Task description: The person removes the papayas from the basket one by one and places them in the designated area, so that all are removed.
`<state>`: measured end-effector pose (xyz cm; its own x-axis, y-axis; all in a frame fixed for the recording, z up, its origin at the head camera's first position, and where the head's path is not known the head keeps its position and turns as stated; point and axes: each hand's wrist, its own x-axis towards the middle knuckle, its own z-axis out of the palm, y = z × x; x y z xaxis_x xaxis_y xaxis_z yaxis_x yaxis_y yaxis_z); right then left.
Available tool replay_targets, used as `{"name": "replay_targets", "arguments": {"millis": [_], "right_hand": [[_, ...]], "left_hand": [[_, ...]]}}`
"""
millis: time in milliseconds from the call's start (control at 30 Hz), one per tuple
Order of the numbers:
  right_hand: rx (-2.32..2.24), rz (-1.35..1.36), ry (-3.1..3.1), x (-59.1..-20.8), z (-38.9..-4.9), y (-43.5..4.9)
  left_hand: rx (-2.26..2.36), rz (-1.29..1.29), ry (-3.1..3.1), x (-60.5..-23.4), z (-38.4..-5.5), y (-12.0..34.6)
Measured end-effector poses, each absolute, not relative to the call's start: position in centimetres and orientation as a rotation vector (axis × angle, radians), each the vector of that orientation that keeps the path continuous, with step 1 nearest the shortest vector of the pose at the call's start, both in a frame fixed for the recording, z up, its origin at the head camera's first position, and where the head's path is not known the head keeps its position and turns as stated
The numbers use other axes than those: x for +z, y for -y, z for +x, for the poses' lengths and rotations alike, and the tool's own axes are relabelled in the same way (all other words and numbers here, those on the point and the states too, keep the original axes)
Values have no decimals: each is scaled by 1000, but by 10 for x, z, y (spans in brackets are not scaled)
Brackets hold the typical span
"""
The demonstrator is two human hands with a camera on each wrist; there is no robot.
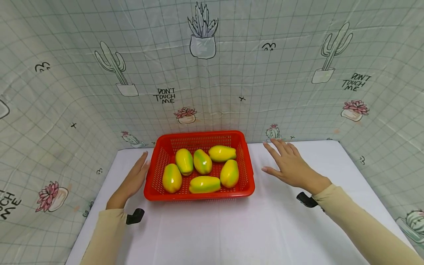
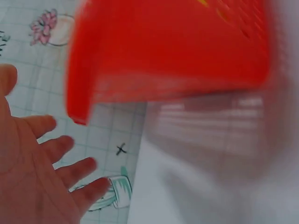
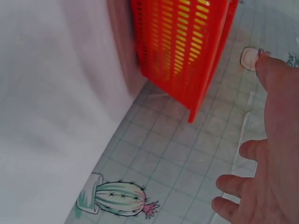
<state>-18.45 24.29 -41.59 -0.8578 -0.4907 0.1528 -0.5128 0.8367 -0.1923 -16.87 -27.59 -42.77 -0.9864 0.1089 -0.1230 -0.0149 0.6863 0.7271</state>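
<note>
Your left grip is sitting just beside the red basket, right grip near its other side, both fingers-outstretched; six yellow-green fruits are lying inside.

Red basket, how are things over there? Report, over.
Left hand beside red basket, right hand apart; neither gripping. Basket upright on white tabletop, six papaya-like fruits inside. Nothing visible between right hand and basket.

I observe one rectangular red basket with perforated walls and a wide rim. It sits upright on the white table, long sides running left to right. Inside it I count six glossy yellow-green fruits in a single layer: two lie crosswise, four point roughly front to back.
</note>
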Motion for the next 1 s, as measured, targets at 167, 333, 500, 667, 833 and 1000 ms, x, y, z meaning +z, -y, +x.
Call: {"name": "replay_targets", "arguments": {"millis": [167,333,500,667,833,1000], "right_hand": [[338,855,2893,-413,-185,-232],[309,918,2845,-410,-186,-220],[282,957,2840,-407,-187,-206],[219,1011,2804,-407,-189,-192],[135,1044,2799,-406,-192,-180],[53,1059,2826,-404,-194,-167]], "left_hand": [[1277,3,-2618,-419,-166,271],[1345,-48,-2566,-415,-164,268],[1407,-130,-2555,-416,-164,265],[1464,-215,-2550,-419,-164,263],[1518,-283,-2522,-421,-165,264],[1521,-324,-2495,-421,-165,266]]}}
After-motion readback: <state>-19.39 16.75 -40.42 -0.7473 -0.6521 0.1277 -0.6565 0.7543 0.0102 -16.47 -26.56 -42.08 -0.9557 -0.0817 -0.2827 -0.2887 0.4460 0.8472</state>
